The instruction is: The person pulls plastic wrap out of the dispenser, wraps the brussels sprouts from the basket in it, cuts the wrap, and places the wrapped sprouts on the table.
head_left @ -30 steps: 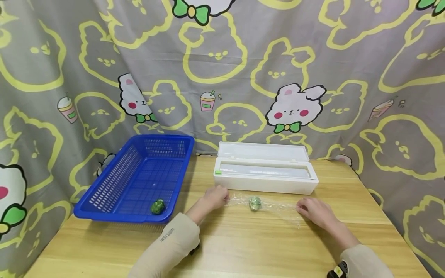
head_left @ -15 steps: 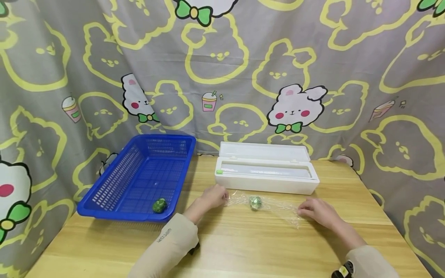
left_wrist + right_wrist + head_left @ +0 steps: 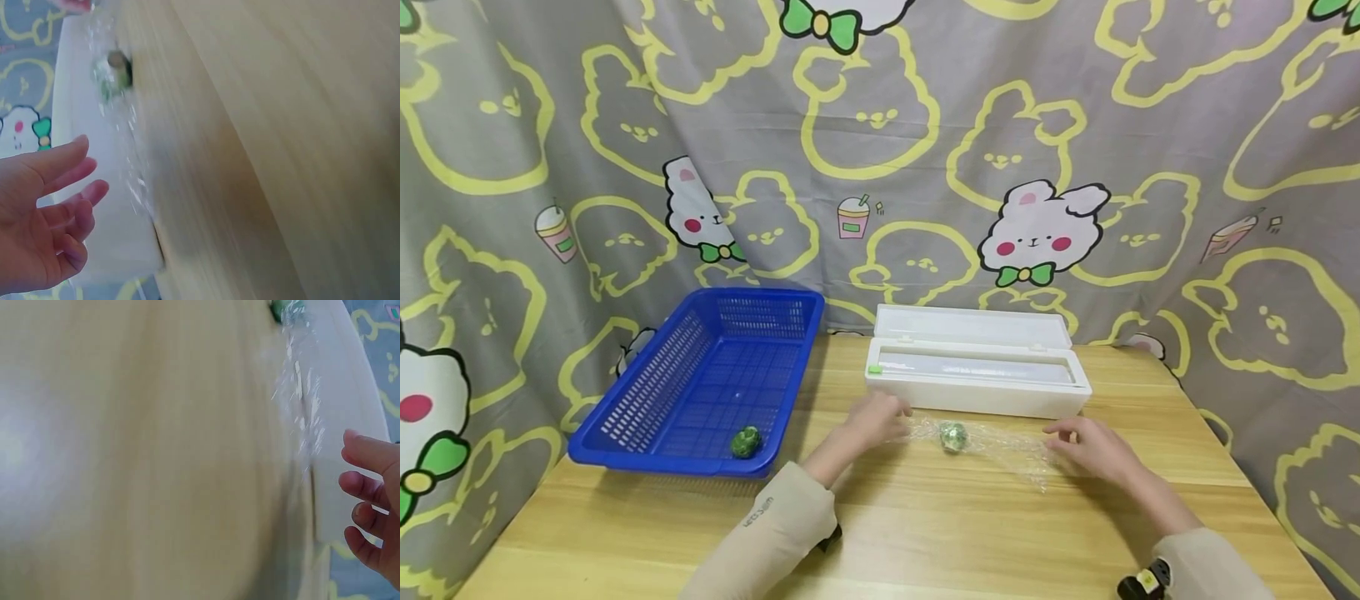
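A small round green vegetable sits inside clear plastic wrap, whose crumpled ends stretch out to both sides on the table. In the left wrist view a brownish stub shows on the vegetable. My left hand is at the wrap's left end, thumb and fingers parted around nothing. At the opposite end my right hand hovers close by; in the right wrist view its loosely bent fingers stand apart from the film and hold nothing.
Behind the wrap stands a long white cling film box, lid up, with a film roll and a green slider. To the left is a blue plastic basket with another round green vegetable inside. A patterned curtain hangs behind the table.
Both hands have released the wrap's ends. My left hand has shifted slightly right and opened; my right hand's fingers have spread. The wrapped vegetable stays in place.
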A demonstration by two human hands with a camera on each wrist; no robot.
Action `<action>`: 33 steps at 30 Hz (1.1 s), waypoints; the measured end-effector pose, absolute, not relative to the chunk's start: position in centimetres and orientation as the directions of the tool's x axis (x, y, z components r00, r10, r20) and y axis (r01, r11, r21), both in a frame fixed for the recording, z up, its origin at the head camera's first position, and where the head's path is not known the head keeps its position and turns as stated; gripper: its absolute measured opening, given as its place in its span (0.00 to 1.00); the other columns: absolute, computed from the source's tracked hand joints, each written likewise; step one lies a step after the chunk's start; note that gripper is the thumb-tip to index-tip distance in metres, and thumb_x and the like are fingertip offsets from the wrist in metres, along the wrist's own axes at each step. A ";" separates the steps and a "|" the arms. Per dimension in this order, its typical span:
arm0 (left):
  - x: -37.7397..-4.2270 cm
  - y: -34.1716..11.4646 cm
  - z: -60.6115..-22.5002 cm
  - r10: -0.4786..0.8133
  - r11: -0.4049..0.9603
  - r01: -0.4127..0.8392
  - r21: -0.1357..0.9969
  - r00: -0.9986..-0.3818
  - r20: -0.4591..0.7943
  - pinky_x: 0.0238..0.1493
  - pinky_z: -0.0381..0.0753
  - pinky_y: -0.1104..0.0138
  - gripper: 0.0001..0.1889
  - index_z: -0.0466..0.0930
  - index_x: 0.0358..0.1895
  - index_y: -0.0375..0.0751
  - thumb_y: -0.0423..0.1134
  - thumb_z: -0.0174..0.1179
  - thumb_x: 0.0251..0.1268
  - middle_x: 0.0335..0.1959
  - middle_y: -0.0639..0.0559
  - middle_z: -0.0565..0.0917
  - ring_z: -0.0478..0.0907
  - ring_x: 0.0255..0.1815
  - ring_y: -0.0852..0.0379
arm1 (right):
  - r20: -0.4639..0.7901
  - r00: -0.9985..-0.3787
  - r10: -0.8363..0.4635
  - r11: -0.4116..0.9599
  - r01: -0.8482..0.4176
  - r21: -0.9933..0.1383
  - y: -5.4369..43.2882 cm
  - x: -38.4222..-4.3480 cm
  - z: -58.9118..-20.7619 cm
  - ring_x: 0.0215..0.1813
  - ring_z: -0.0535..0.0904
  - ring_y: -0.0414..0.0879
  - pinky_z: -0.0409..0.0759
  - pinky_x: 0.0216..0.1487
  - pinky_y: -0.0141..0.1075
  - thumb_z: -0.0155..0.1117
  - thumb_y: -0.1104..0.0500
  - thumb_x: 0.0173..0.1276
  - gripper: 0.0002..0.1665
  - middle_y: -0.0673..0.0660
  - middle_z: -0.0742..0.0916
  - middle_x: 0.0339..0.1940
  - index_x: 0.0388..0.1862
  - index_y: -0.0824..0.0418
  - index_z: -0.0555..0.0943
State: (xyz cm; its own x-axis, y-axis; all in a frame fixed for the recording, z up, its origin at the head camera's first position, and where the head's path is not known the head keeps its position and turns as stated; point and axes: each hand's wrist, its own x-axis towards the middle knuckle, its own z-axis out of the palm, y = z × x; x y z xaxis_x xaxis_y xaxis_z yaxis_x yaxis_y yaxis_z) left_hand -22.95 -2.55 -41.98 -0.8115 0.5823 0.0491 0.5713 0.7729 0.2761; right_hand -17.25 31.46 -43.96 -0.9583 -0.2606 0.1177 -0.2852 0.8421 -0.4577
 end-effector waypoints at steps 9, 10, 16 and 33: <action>-22.1 0.5 -41.9 0.596 0.751 0.588 0.303 -0.799 0.073 0.28 0.72 0.73 0.09 0.83 0.37 0.44 0.41 0.65 0.53 0.29 0.54 0.82 0.76 0.31 0.61 | 0.142 -0.924 -0.356 0.809 -0.381 -0.448 27.4 -19.2 -42.1 0.26 0.70 0.34 0.69 0.27 0.31 0.63 0.57 0.61 0.12 0.43 0.80 0.26 0.40 0.61 0.83; -22.0 0.7 -42.0 0.589 0.754 0.579 0.310 -0.805 0.073 0.27 0.71 0.74 0.08 0.83 0.36 0.45 0.41 0.64 0.53 0.29 0.55 0.82 0.76 0.30 0.62 | 0.143 -0.915 -0.377 0.798 -0.399 -0.451 27.0 -19.5 -42.0 0.27 0.71 0.34 0.70 0.27 0.31 0.62 0.57 0.61 0.11 0.44 0.81 0.26 0.40 0.61 0.83; -21.6 1.6 -42.5 0.549 0.763 0.542 0.352 -0.831 0.089 0.23 0.68 0.74 0.07 0.83 0.33 0.46 0.42 0.66 0.50 0.26 0.56 0.81 0.73 0.27 0.63 | 0.141 -0.841 -0.522 0.704 -0.519 -0.485 24.7 -21.2 -41.8 0.31 0.74 0.36 0.73 0.31 0.32 0.61 0.62 0.61 0.11 0.51 0.85 0.31 0.40 0.66 0.82; -21.5 2.4 -43.6 0.552 0.763 0.545 0.348 -0.829 0.087 0.22 0.67 0.76 0.09 0.82 0.34 0.45 0.42 0.67 0.49 0.25 0.59 0.81 0.72 0.23 0.67 | 0.126 -0.786 -0.605 0.672 -0.589 -0.449 22.3 -22.0 -43.7 0.28 0.73 0.35 0.73 0.29 0.28 0.64 0.66 0.54 0.19 0.52 0.83 0.32 0.47 0.67 0.79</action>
State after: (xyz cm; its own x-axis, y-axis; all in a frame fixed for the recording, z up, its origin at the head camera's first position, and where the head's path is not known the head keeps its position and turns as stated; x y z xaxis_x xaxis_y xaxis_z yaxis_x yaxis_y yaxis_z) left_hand -21.54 2.44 -43.59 -0.8291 0.5522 0.0874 0.5448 0.7630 0.3479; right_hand -22.02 22.34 -43.68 -0.7863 -0.6049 0.1256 -0.5889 0.6723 -0.4486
